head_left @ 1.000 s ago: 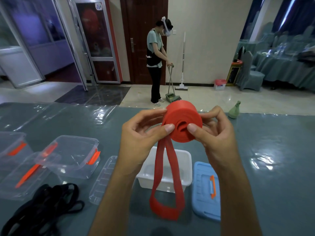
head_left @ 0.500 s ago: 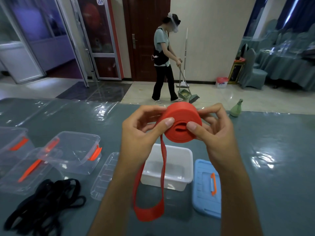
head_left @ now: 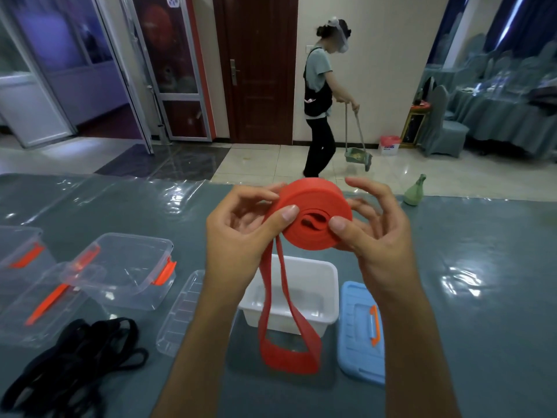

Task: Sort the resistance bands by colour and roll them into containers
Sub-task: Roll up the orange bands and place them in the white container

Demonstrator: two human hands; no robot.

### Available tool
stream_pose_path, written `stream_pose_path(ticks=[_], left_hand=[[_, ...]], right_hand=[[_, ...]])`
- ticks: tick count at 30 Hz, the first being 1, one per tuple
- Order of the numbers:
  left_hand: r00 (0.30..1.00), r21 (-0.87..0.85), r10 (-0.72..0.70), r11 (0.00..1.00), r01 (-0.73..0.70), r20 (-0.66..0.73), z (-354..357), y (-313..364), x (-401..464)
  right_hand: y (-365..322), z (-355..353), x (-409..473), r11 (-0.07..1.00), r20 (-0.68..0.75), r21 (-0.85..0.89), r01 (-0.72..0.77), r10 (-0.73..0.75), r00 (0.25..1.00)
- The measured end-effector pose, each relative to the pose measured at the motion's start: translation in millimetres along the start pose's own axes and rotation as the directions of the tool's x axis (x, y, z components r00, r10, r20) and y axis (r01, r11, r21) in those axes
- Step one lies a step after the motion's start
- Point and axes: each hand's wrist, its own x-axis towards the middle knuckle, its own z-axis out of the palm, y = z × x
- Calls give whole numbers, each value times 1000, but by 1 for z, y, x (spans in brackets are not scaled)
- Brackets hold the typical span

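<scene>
Red band (head_left: 313, 221) coiled, held above white tub (head_left: 325, 294); loose loop hanging toward 6 o'clock. Left hand (head_left: 241, 233) pinching coil at 9 o'clock, right hand (head_left: 376, 236) at 3, fingers curled round it. Black bands (head_left: 75, 360) at 8 o'clock.

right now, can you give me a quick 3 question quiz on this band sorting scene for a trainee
1. True or false: the red band is fully rolled.
2. Which container sits under the hanging red loop? A) white bin B) clear box C) blue lid
3. What colour are the bands lying at the near left of the table?

Key:
1. False; a loop hangs from the roll held by the left hand and right hand.
2. A
3. Black
</scene>
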Motion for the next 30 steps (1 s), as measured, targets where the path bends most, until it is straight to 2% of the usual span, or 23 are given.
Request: stream_pose_path(ticks=[3,6,9,11,16,23,27,30], left_hand=[[996,43,-26,999,23,84,-2,-1,5],[990,51,-67,997,61,125,-7,1,7],[990,68,-87,995,79,114,-9,-1,7],[988,62,-110,993,104,109,-10,-3,7],[987,9,-120,993,120,109,-12,-1,11],[990,65,-128,990,125,60,-21,-3,11],[987,64,-146,988,143,59,-17,-11,9],[977,81,-181,982,172,111,-14,-13,11]], right_hand=[[0,2,0,996,-27,33,83,-82,996],[4,-3,2,997,-2,76,25,-25,1000],[6,-9,5,999,-10,1,-43,43,999],[6,-9,5,1000,-41,-24,-17,16,999],[9,6,6,997,-29,63,33,-31,999],[14,3,10,991,84,58,-116,111,990],[7,2,13,999,40,-24,-32,33,999],[11,12,12,998,-9,62,-7,7,1000]])
